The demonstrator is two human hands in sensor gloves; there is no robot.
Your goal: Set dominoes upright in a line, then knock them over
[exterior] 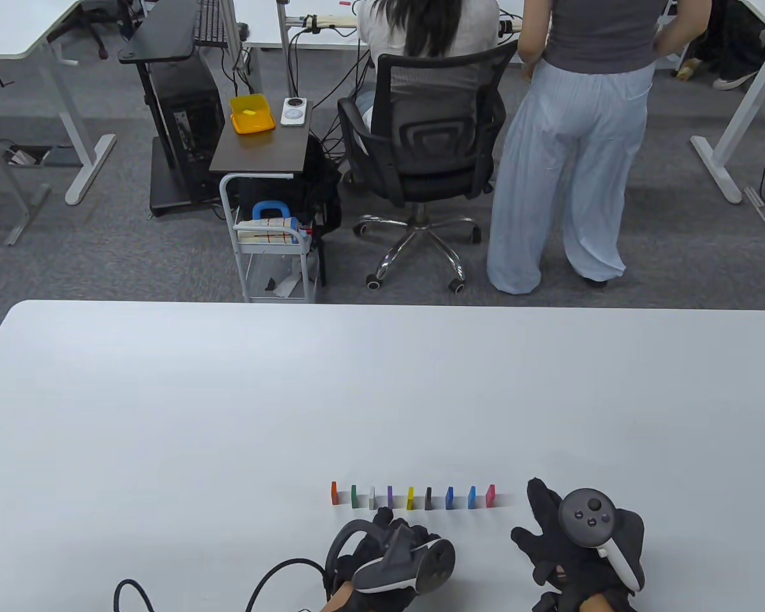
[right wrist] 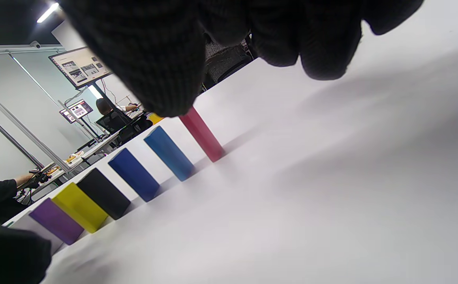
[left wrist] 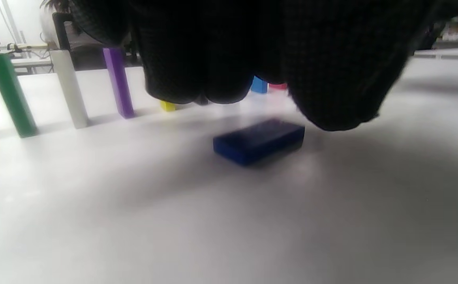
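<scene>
Just beneath our left hand (left wrist: 252, 51), its relaxed fingers holding nothing, a dark blue domino (left wrist: 259, 141) lay flat, nearer us than the standing row (exterior: 413, 496).

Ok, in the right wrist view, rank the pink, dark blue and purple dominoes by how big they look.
1. Dark blue domino
2. Pink domino, top hidden by the right hand
3. Purple domino, cropped

Nearness and hiding skew this; they are likely equal.

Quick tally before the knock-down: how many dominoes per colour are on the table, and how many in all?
Orange: 1
Green: 1
White: 1
Purple: 1
Yellow: 1
Black: 1
Dark blue: 2, one standing, one lying flat under the left hand
Light blue: 1
Pink: 1
Total: 10, with 9 upright in the line.
</scene>
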